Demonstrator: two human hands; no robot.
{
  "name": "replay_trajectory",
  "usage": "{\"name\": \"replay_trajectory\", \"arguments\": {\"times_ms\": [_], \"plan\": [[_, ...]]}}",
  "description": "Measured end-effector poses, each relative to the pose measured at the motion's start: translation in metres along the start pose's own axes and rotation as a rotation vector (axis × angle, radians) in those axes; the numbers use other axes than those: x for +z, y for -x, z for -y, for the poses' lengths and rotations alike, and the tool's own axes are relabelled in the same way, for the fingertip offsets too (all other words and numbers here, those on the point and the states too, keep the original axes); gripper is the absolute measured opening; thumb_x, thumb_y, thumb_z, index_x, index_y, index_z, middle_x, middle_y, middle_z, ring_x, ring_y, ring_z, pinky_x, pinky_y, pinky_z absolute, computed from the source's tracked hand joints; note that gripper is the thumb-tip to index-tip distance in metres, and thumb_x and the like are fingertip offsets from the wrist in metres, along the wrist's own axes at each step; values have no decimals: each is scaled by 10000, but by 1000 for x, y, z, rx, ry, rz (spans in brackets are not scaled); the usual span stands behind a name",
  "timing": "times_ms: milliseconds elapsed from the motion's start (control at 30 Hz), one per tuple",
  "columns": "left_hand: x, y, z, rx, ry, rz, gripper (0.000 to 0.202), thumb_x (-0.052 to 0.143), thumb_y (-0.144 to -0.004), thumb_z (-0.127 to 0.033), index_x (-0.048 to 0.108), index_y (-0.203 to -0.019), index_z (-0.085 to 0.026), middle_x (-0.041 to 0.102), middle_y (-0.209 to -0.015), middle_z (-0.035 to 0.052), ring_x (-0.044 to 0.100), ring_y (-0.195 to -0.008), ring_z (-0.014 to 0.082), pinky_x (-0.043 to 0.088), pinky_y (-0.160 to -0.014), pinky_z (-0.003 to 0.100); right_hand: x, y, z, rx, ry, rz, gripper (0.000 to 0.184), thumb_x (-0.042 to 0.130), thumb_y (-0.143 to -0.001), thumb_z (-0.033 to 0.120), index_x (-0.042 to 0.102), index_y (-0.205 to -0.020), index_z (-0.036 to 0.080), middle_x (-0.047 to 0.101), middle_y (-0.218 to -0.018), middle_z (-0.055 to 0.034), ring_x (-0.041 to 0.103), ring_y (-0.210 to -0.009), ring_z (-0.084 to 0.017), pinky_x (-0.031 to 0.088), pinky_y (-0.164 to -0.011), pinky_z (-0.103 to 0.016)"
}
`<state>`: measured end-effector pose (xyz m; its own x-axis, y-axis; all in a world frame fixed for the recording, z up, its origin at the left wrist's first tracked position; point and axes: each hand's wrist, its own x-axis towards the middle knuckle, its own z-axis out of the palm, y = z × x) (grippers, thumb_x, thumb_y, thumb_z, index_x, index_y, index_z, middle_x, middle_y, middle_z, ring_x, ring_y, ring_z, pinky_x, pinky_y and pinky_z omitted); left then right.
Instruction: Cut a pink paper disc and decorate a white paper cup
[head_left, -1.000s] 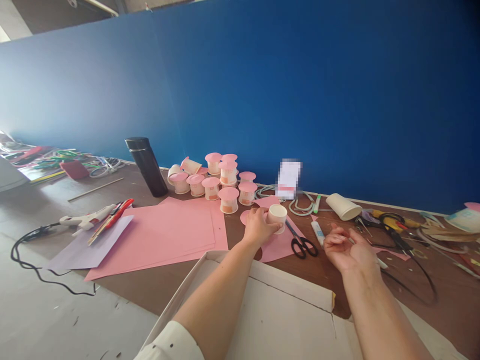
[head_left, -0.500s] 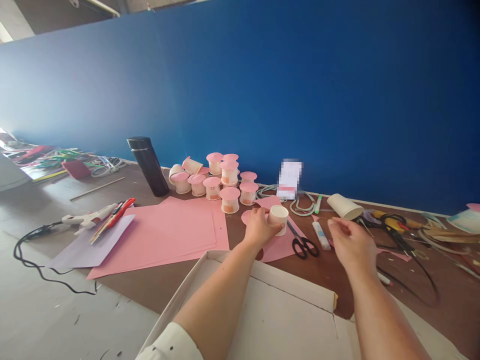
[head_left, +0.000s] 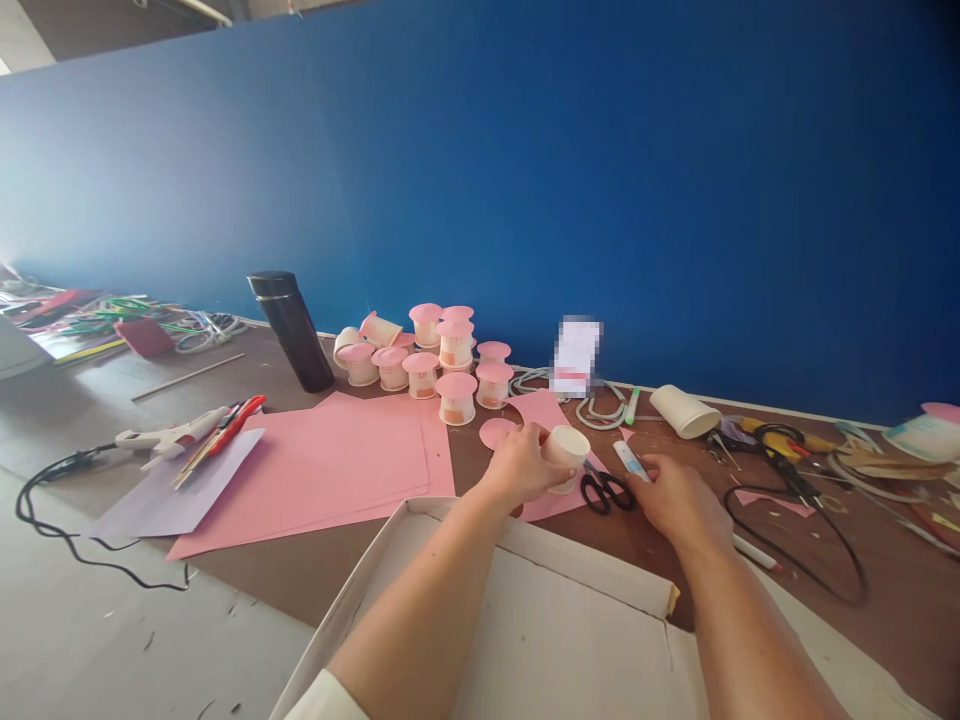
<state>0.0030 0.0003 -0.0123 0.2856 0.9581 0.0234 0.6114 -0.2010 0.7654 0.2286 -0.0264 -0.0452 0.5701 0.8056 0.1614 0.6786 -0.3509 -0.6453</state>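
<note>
My left hand (head_left: 519,466) is closed round a small white paper cup (head_left: 567,447), held tilted just above a pink paper scrap (head_left: 551,492) on the brown table. My right hand (head_left: 677,503) is lowered to the table to the right of it, fingers curled on the near end of a white glue stick (head_left: 628,459). Black scissors (head_left: 606,489) lie between my two hands. A loose pink paper disc (head_left: 496,432) lies just left of my left hand.
Several pink-topped cups (head_left: 439,360) cluster behind, next to a black flask (head_left: 291,331). Pink sheets (head_left: 330,462), a glue gun (head_left: 169,437) and its cord lie left. A white cup (head_left: 684,411) on its side, cables and tools lie right. An open cardboard box (head_left: 525,545) sits nearest me.
My right hand turned palm down, dropped to the table and closed on the glue stick, which shifted slightly left. My left hand tilted the cup a little to the right.
</note>
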Motion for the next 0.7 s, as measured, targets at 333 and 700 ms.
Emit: {"name": "replay_trajectory", "arguments": {"times_ms": [333,700], "plan": [[-15,13,-16,11,-168,105,378,667,-639,-357,550,-958,-192,616,-998,127,546,-999,316,469,-724,356,-8,13,24,62,-350,99,312,655,-710,446,706,-924,225,657,-784,-36,578,-697,-181,392,-556,-261],[-20,19,-21,41,-25,24,802,752,-546,-590,542,-1219,-207,545,-1266,161,453,-1175,372,480,-801,394,-21,32,49,133,-1086,359,331,806,-598,352,629,-791,150,368,-521,82,270,-436,-28,166,-347,-127]]}}
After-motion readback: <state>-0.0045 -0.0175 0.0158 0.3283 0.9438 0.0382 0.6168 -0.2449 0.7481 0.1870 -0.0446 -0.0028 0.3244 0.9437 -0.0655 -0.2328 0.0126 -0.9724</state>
